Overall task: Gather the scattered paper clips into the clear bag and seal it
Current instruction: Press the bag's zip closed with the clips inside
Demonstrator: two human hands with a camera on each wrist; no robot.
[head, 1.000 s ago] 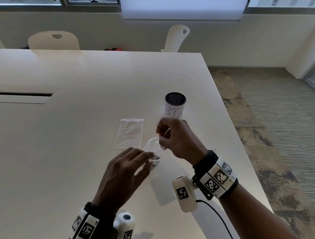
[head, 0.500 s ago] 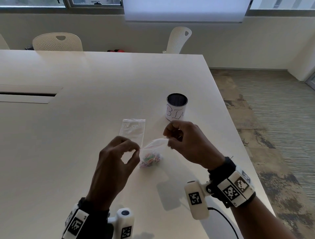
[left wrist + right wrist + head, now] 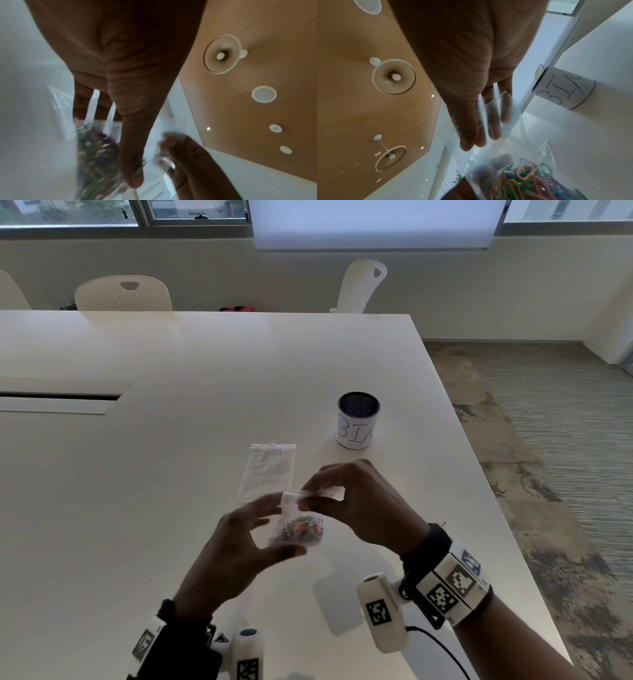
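A small clear bag [image 3: 291, 501] hangs just above the white table [image 3: 171, 474], with a bunch of coloured paper clips [image 3: 303, 530] in its bottom. My right hand [image 3: 308, 499] pinches the bag's top strip between thumb and fingers. My left hand [image 3: 284, 525] is blurred and spread around the bag's lower part, fingers behind it and thumb below. The right wrist view looks down through the bag [image 3: 505, 135] at the clips [image 3: 522, 180]. The left wrist view has my straight thumb [image 3: 132, 169] beside the blurred clips [image 3: 96, 152].
A second clear bag [image 3: 269, 470] lies flat and empty on the table just beyond my hands. A mesh cup labelled BIN [image 3: 358, 421] stands farther back right. The table's right edge [image 3: 479, 474] runs close to my right arm. White chairs [image 3: 123, 294] stand behind.
My left hand let go of the bag's top edge and dropped to its lower part, fingers spread. The bag now hangs from my right hand, which pinches nearer the middle of the top strip.
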